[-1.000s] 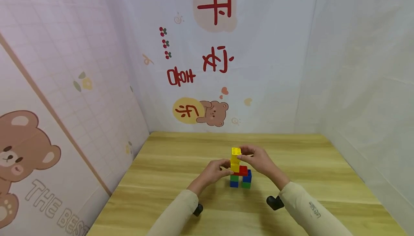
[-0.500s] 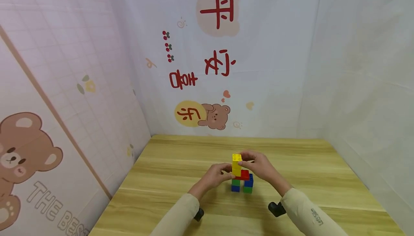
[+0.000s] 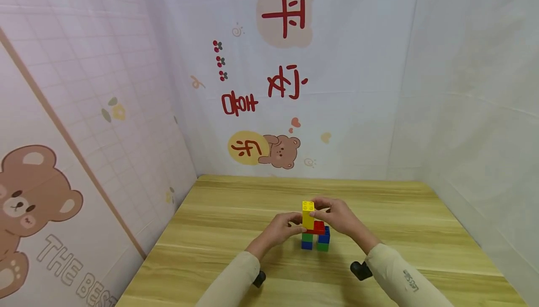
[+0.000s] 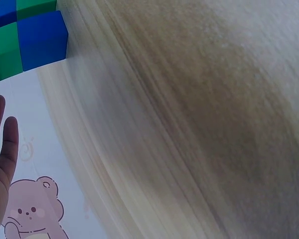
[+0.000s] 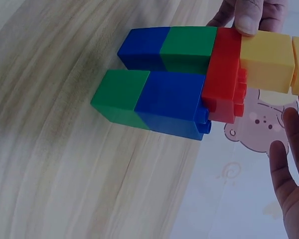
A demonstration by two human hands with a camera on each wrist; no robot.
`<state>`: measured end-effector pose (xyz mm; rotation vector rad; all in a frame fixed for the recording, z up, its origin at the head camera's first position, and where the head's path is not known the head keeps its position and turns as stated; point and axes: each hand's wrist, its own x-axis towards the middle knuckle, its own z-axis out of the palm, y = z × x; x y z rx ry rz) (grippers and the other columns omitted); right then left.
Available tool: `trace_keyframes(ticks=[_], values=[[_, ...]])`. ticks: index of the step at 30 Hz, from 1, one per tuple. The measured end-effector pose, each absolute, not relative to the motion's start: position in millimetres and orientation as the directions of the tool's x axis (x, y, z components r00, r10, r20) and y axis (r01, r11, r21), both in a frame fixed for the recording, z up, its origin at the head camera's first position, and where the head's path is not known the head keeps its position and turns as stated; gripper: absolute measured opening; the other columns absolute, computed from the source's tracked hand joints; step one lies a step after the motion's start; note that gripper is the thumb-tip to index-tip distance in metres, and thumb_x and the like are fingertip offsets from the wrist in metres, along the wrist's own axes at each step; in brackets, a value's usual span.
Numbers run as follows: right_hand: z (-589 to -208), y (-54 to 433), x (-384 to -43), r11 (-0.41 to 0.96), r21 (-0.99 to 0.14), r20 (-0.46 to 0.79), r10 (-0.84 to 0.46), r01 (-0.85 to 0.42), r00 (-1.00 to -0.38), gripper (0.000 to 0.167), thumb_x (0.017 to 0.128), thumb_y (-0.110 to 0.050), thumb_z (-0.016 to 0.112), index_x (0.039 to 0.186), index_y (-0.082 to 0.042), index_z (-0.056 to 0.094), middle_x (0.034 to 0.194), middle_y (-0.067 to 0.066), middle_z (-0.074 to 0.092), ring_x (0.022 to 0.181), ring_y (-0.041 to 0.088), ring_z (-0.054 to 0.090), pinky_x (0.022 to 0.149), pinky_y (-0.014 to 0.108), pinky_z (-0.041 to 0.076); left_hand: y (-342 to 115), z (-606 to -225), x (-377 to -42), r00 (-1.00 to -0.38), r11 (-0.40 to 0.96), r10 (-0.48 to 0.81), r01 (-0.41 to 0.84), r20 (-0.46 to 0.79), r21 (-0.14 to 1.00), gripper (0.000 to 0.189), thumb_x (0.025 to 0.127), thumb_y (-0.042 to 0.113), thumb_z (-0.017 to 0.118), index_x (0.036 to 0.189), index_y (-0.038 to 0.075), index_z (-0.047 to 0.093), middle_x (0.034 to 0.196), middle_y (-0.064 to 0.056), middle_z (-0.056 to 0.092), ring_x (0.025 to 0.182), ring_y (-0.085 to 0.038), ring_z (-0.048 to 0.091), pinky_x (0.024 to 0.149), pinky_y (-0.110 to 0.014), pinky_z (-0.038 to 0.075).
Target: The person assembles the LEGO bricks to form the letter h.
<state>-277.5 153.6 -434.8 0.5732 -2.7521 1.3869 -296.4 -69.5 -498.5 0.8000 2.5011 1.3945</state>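
Observation:
My left hand (image 3: pixel 275 231) holds the toy brick stack from the left. In the right wrist view its thumb (image 5: pixel 248 22) lies where the lower yellow brick (image 5: pixel 266 62) meets the red brick (image 5: pixel 224 74). Straight above, the upper yellow brick (image 3: pixel 308 208) is pinched from the right by my right hand (image 3: pixel 340 217), whose other fingers (image 5: pixel 279 167) are spread. The yellow bricks stand in line with a thin seam between. The red brick bridges two columns: green (image 5: pixel 189 47) over blue (image 5: pixel 142 47), and blue (image 5: pixel 172 102) over green (image 5: pixel 120 94).
The structure stands on a wood-grain table (image 3: pixel 219 204). Printed white cloth walls (image 3: pixel 353 110) enclose its back and sides. Dark wrist-worn pieces show below both sleeves, including one (image 3: pixel 360 270) under the right forearm.
The upper yellow brick has come down and lined up with the lower one, and the gap between them has narrowed. The head view has shifted slightly. Both hands keep their grasp.

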Motion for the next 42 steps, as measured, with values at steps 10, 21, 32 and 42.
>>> trace_keyframes(ticks=[10, 21, 32, 42], values=[[-442.3, 154.1, -278.1, 0.554, -0.769, 0.175, -0.298, -0.319, -0.938, 0.033, 0.093, -0.032, 0.071, 0.121, -0.015, 0.071, 0.112, -0.002, 0.070, 0.107, 0.023, 0.062, 0.094, 0.052, 0.047, -68.7, -501.6, -296.2, -0.844, 0.417, 0.524, 0.369, 0.112, 0.830, 0.026, 0.097, 0.034, 0.066, 0.121, 0.027, 0.069, 0.110, 0.018, 0.066, 0.101, -0.005, 0.058, 0.091, -0.035, 0.049], [-449.5, 155.0, -277.3, 0.518, -0.792, 0.192, -0.291, -0.323, -0.937, 0.038, 0.092, -0.033, 0.071, 0.124, -0.013, 0.068, 0.116, 0.002, 0.069, 0.106, 0.025, 0.063, 0.095, 0.052, 0.047, -67.9, -501.3, -296.0, -0.852, 0.432, 0.513, 0.360, 0.103, 0.827, 0.026, 0.096, 0.035, 0.066, 0.121, 0.028, 0.069, 0.110, 0.019, 0.066, 0.100, -0.005, 0.058, 0.091, -0.035, 0.049], [-443.5, 153.7, -279.8, 0.506, -0.807, 0.191, -0.266, -0.305, -0.945, 0.040, 0.093, -0.032, 0.071, 0.126, -0.010, 0.067, 0.113, 0.004, 0.070, 0.104, 0.025, 0.064, 0.093, 0.048, 0.049, -67.8, -492.6, -299.3, -0.855, 0.438, 0.508, 0.362, 0.105, 0.823, 0.027, 0.096, 0.035, 0.067, 0.122, 0.029, 0.069, 0.110, 0.019, 0.066, 0.100, -0.005, 0.058, 0.092, -0.036, 0.048], [-448.7, 151.5, -277.5, 0.484, -0.831, 0.184, -0.227, -0.274, -0.956, 0.038, 0.094, -0.033, 0.069, 0.125, -0.013, 0.068, 0.113, 0.001, 0.070, 0.102, 0.022, 0.063, 0.092, 0.045, 0.049, -66.4, -496.5, -298.3, -0.859, 0.436, 0.503, 0.348, 0.097, 0.830, 0.027, 0.096, 0.033, 0.067, 0.123, 0.029, 0.069, 0.109, 0.019, 0.066, 0.099, -0.005, 0.057, 0.090, -0.035, 0.048]])
